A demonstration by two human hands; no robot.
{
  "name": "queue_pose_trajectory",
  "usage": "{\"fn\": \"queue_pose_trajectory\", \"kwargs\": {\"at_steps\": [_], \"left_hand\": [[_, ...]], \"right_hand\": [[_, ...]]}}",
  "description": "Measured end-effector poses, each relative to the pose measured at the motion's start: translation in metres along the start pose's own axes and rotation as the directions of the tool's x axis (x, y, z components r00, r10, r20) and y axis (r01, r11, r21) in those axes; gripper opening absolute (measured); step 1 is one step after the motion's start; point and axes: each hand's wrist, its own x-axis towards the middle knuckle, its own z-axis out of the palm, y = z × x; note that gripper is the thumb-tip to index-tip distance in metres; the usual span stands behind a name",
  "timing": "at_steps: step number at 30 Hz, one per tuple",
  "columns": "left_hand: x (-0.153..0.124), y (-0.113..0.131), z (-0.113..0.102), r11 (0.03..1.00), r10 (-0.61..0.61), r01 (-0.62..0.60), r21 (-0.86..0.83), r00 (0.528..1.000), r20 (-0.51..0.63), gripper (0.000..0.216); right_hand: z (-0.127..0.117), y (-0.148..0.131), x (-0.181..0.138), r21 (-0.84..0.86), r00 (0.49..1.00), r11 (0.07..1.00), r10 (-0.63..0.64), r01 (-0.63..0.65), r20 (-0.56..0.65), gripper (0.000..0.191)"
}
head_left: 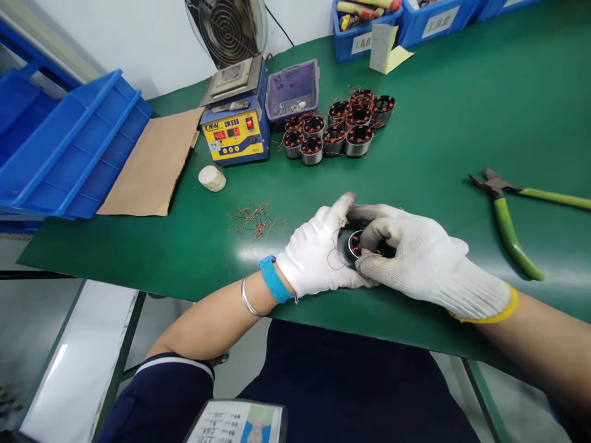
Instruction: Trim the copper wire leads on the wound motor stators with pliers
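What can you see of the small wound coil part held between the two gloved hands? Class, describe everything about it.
The coil part is a short round metal ring, silvery outside, with copper-coloured wire windings inside. It is held just above the green table near its front edge, open face tilted toward the camera. The left hand cups its left side; the right hand covers its right side, fingertips on the windings. Thin wire ends trail across the left glove.

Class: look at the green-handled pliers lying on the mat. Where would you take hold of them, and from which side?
Probably the green handles: the pliers lie flat on the mat, metal jaws pointing left. The near handle runs toward the table edge, so come from above on the right hand side and close your grip round it.
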Motion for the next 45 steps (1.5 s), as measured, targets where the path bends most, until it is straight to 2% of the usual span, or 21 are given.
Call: {"fn": "queue_pose_trajectory", "kwargs": {"at_steps": [3, 6, 9, 11, 13, 16, 19, 21, 23, 25, 28, 32, 34, 37, 39, 42, 44, 45], "left_hand": [[0.001, 0.001, 0.004, 1.000, -0.002, 0.002, 0.001, 1.000, -0.003, 0.115], [0.003, 0.003, 0.004, 0.999, 0.013, -0.015, 0.046, 0.999, 0.041, 0.106], [0.004, 0.004, 0.002, 0.995, 0.008, -0.015, 0.097, 0.997, 0.078, 0.109], [0.005, 0.002, 0.000, 0.995, 0.009, -0.018, 0.095, 0.996, 0.089, 0.113], [0.005, -0.001, 0.000, 0.998, 0.024, -0.029, 0.061, 0.997, 0.075, 0.113], [0.006, -0.004, 0.000, 0.999, 0.037, -0.038, 0.017, 0.999, 0.029, 0.112], [0.006, -0.002, 0.000, 0.998, 0.011, -0.012, 0.057, 1.000, 0.008, 0.112], [0.006, 0.001, 0.000, 0.995, -0.009, 0.010, 0.102, 1.000, -0.010, 0.109], [0.005, 0.003, 0.001, 0.990, -0.021, 0.026, 0.140, 0.999, -0.034, 0.106], [0.006, 0.003, 0.002, 0.983, -0.025, 0.033, 0.181, 0.998, -0.051, 0.104], [0.007, 0.000, 0.004, 0.973, -0.005, 0.019, 0.228, 0.998, -0.060, 0.105], [0.007, -0.004, 0.004, 0.973, 0.030, -0.012, 0.232, 0.997, -0.077, 0.099], [0.008, -0.004, 0.004, 0.976, 0.028, -0.009, 0.216, 0.996, -0.088, 0.098], [0.010, -0.004, 0.002, 0.985, 0.004, 0.008, 0.175, 0.998, -0.064, 0.099], [0.011, -0.005, 0.000, 0.990, -0.010, 0.016, 0.143, 0.999, -0.043, 0.099], [0.008, -0.007, -0.007, 0.999, 0.028, -0.027, 0.032, 0.999, -0.023, 0.115], [0.004, -0.006, -0.012, 0.996, 0.052, -0.056, -0.071, 0.997, -0.055, 0.125], [0.001, -0.005, -0.014, 0.992, 0.049, -0.059, -0.110, 0.995, -0.091, 0.122]], "right_hand": [[0.007, 0.003, -0.001, 0.118, 0.997, 0.991, -0.047, 0.054, -0.064, 0.007], [0.012, 0.005, 0.000, 0.186, 0.994, 0.979, -0.062, 0.079, -0.096, 0.006], [0.009, 0.011, 0.002, 0.361, 0.994, 0.930, -0.030, 0.067, -0.106, 0.012], [0.003, 0.017, 0.001, 0.389, 0.995, 0.920, -0.004, 0.044, -0.103, 0.014], [-0.004, 0.023, -0.001, 0.292, 0.991, 0.954, -0.033, 0.070, -0.128, 0.015], [-0.014, 0.026, -0.003, 0.037, 0.981, 0.989, -0.136, 0.142, -0.142, 0.015], [-0.019, 0.025, -0.002, -0.159, 0.989, 0.983, -0.109, 0.093, -0.098, 0.017], [-0.021, 0.023, 0.001, -0.215, 0.995, 0.976, -0.047, 0.028, -0.083, 0.017], [-0.021, 0.021, 0.002, -0.252, 0.996, 0.967, -0.038, 0.015, -0.085, 0.018], [-0.021, 0.019, 0.000, -0.292, 0.989, 0.954, -0.100, 0.064, -0.108, 0.020], [-0.019, 0.014, -0.010, -0.320, 0.952, 0.928, -0.252, 0.188, -0.172, 0.020], [-0.017, 0.009, -0.019, -0.326, 0.911, 0.882, -0.395, 0.340, -0.117, 0.016], [-0.017, 0.008, -0.017, -0.377, 0.937, 0.883, -0.336, 0.279, -0.095, 0.018], [-0.019, 0.007, -0.006, -0.429, 0.991, 0.902, -0.096, 0.046, -0.097, 0.022], [-0.018, 0.008, -0.001, -0.428, 0.997, 0.904, -0.013, -0.019, -0.070, 0.022], [-0.015, 0.010, 0.001, -0.452, 0.997, 0.892, -0.042, 0.010, -0.063, 0.024], [-0.014, 0.014, -0.001, -0.470, 0.994, 0.883, -0.065, 0.016, -0.088, 0.021], [-0.014, 0.016, -0.003, -0.465, 0.992, 0.885, -0.080, 0.024, -0.102, 0.018]]}}
